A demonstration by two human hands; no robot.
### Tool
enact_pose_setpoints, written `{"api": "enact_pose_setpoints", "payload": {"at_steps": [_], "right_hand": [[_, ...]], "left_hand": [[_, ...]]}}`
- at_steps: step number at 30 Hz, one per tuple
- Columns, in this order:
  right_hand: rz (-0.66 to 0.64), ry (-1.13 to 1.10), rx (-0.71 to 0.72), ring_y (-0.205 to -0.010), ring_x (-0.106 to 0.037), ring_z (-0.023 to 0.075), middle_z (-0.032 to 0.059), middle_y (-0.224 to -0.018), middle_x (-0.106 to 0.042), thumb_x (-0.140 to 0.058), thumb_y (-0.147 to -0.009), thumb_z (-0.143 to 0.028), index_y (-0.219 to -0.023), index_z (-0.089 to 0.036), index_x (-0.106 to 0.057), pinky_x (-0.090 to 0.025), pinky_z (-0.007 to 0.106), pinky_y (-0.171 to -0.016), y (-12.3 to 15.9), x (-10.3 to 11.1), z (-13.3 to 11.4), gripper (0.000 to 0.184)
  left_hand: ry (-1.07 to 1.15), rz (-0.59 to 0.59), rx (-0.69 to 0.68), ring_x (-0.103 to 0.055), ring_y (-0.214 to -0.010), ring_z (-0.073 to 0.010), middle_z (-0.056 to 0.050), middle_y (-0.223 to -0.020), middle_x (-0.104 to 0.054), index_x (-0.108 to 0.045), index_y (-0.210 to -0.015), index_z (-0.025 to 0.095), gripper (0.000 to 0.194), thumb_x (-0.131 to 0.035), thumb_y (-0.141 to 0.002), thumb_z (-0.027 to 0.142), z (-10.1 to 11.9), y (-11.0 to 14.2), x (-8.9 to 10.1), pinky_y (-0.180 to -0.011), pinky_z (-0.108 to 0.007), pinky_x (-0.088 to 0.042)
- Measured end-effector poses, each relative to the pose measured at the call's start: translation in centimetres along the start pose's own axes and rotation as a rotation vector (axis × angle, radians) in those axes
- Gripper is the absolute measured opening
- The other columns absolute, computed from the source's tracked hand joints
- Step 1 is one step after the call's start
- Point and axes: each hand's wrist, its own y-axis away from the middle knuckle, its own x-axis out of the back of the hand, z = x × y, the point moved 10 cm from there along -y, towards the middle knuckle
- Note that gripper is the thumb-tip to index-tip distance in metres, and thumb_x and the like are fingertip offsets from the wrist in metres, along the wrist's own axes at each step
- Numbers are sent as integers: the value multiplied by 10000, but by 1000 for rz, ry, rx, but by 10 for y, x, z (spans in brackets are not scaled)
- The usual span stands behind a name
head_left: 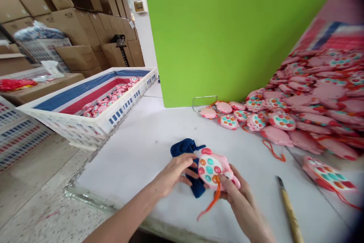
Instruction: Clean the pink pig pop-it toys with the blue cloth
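Note:
My right hand [241,201] is closed around a pink animal-shaped toy [209,170] with colored round buttons on a white face. The thumb lies on its front, beside an orange cord loop [214,200] that hangs down from it. My left hand [176,171] is at the toy's left side with its fingers apart, over a dark blue cloth [184,147]. Whether its fingertips touch the toy I cannot tell. The cloth lies crumpled on the white table [127,163], partly hidden by the hand and the toy.
A large heap of similar pink toys [318,102] fills the right side. One toy [330,176] and a wooden-handled tool [290,210] lie to the right. A green panel [222,38] stands behind. A white basket [105,127] holding toys is at the left, with cardboard boxes [71,27] beyond.

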Motion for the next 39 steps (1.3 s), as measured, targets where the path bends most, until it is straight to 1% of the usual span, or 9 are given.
{"api": "enact_pose_setpoints", "payload": {"at_steps": [4,11,14,17,19,24,28,34,39], "right_hand": [[-88,-67,-117,-441,-522,109,-4,-512,-562,-636,-743,-513,-719,-159,-596,-362,190,-387,-2,-3,7,357],[231,-104,-68,-847,-643,234,147,-1173,-604,-590,-714,-609,-1283,-212,-457,-511,288,-539,2,27,16,706],[95,35,-49,-582,-601,173,92,-884,-689,-691,-653,-531,-1205,-186,-513,-404,234,-406,8,3,24,675],[-77,166,-37,-387,-395,85,-44,-446,-494,-634,-718,-520,-788,-155,-647,-303,214,-403,12,-10,27,372],[-33,164,-1,-417,-376,85,-54,-434,-430,-601,-751,-522,-693,-168,-637,-321,222,-436,10,8,18,361],[321,76,77,-734,-572,174,47,-846,-646,-639,-713,-537,-836,-208,-646,-480,244,-565,5,68,-13,352],[205,114,24,-975,-592,265,111,-1106,-646,-671,-667,-556,-1053,-186,-629,-535,300,-660,-4,32,-3,537],[154,135,76,-537,-522,134,-8,-597,-595,-633,-726,-522,-814,-155,-644,-435,229,-472,-5,-9,3,377],[96,11,27,-612,-580,168,14,-710,-643,-597,-753,-532,-991,-159,-612,-483,253,-508,-1,-16,6,443]], "left_hand": [[-106,22,-56,-600,-812,-191,-89,-977,-632,-597,-1127,173,514,-685,-702,448,3,-1,0,-644,-264,-476],[101,70,-123,-585,-626,-148,-64,-777,-622,-594,-1038,115,538,-731,-648,460,-2,-9,-2,-561,-269,-495],[137,110,-161,-586,-649,-141,-61,-805,-629,-580,-1021,129,481,-723,-668,423,-2,-6,3,-559,-243,-489],[133,161,-179,-584,-660,-139,-62,-823,-629,-577,-998,130,436,-705,-688,408,-2,-2,13,-570,-245,-492],[119,174,-182,-591,-665,-154,-64,-815,-627,-575,-996,128,441,-700,-689,418,-3,0,19,-573,-265,-500],[122,165,-195,-605,-670,-170,-65,-802,-627,-572,-1018,133,455,-694,-697,432,-8,4,23,-573,-273,-497],[141,113,-184,-603,-658,-154,-64,-836,-631,-553,-1079,141,475,-699,-705,394,-10,8,13,-617,-283,-503],[41,-2,-201,-575,-726,-153,-53,-895,-610,-533,-1104,158,526,-752,-651,311,-1,21,-8,-653,-253,-476],[-106,104,-261,-538,-740,-142,-28,-885,-588,-522,-1096,164,596,-793,-567,211,6,24,2,-628,-204,-439]]}}
